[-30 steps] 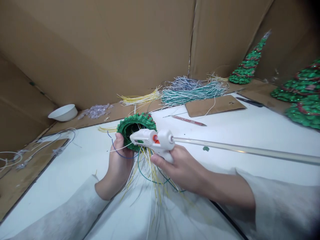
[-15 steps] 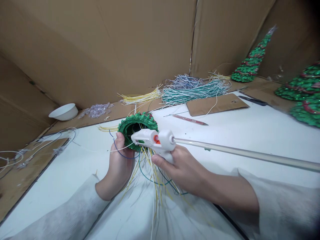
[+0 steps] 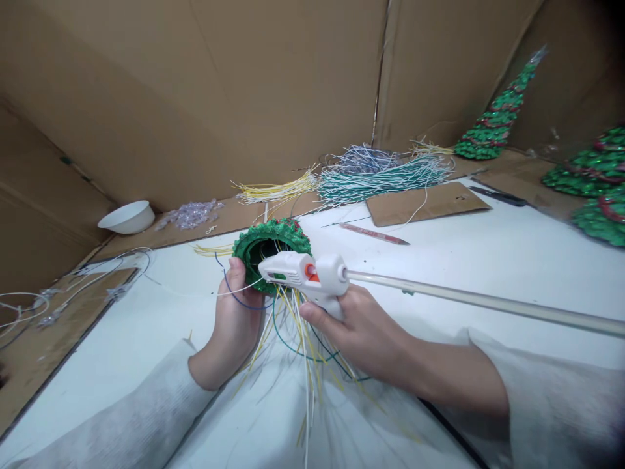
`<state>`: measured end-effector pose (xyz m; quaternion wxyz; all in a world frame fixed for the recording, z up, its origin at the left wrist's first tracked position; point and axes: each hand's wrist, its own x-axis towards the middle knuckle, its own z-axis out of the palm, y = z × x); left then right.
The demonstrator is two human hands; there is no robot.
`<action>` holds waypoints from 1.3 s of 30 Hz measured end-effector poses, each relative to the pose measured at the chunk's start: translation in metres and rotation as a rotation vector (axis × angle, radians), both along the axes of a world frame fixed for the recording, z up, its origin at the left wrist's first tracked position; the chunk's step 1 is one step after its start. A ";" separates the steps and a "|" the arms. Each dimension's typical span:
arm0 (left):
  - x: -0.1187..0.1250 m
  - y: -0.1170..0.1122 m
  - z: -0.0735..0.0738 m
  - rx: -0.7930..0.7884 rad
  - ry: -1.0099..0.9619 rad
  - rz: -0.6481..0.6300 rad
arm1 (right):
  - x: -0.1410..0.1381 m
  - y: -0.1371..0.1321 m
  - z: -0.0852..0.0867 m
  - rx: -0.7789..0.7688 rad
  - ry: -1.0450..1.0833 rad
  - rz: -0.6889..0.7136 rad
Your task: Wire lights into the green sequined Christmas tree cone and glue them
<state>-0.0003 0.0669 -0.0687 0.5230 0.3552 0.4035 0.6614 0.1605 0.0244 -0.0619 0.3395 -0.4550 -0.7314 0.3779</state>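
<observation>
My left hand [image 3: 234, 326] grips a green beaded cone [image 3: 273, 238] lying on its side, its hollow open base turned toward me. Several thin yellow, white, green and blue wires [image 3: 300, 339] hang out of that base over the white table [image 3: 469, 254]. My right hand [image 3: 359, 332] holds a white hot glue gun [image 3: 305, 273] with an orange switch. Its nozzle points left at the rim of the cone's opening. A long clear glue stick [image 3: 478, 303] runs out of the gun's back to the right edge of the view.
Bundles of yellow, teal and purple-white wires [image 3: 371, 172] lie at the back by the cardboard wall [image 3: 244, 85]. A white bowl [image 3: 127, 217] and clear beads [image 3: 190, 213] sit at back left. Finished green beaded trees [image 3: 495, 117] stand at right. A red pencil [image 3: 374, 234] and cardboard piece [image 3: 424, 202] lie behind my hands.
The view has drifted slightly, so everything sits a little to the right. Both hands, the cone and the glue gun keep the same pose relative to each other.
</observation>
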 end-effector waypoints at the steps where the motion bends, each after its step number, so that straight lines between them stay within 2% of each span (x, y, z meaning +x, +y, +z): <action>1: 0.000 0.000 0.000 0.008 0.008 -0.001 | 0.000 0.000 0.000 -0.002 -0.004 -0.002; 14: 0.000 0.000 -0.001 -0.014 -0.020 0.005 | 0.000 -0.001 -0.003 0.031 -0.021 -0.029; 19: 0.000 -0.001 0.001 -0.013 -0.030 -0.021 | 0.001 -0.001 -0.003 0.005 -0.021 -0.024; 39: 0.002 -0.001 0.004 -0.022 -0.060 0.015 | 0.002 -0.003 -0.002 -0.022 -0.029 -0.031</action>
